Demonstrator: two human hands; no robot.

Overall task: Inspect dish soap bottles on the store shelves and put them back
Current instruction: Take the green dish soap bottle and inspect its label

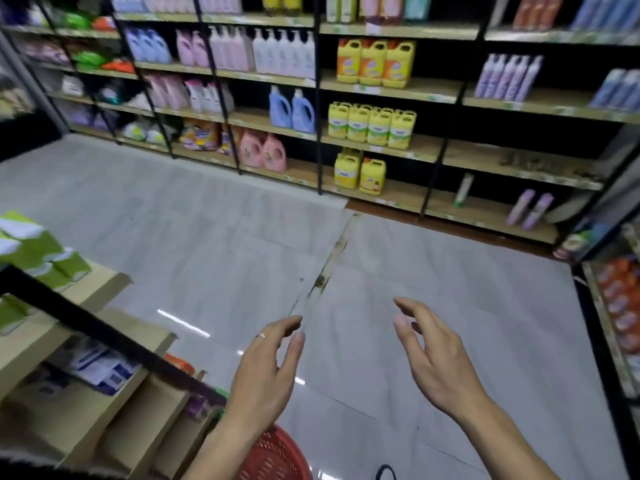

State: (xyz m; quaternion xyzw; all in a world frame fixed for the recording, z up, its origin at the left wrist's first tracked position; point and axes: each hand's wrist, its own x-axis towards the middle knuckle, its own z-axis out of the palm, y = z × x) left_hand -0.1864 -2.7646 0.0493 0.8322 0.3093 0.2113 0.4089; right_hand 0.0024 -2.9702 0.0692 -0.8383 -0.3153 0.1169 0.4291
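**Empty hands before the soap shelves**

Both hands reach out low in the frame, left hand (266, 368) and right hand (433, 358), fingers loosely spread, holding nothing. Boxy yellow dish soap bottles (372, 128) with moulded handles stand upper centre on wood-look shelves (429, 147), across glossy marbled floor tiles (207, 237). A red mesh basket (277, 455) sits below.

Yellow dish soap jugs (372, 128) with handles are standing upright in neat rows on the wooden shelves (391, 88), three levels of them, well apart from and beyond the fingertips (401, 320), none being touched.
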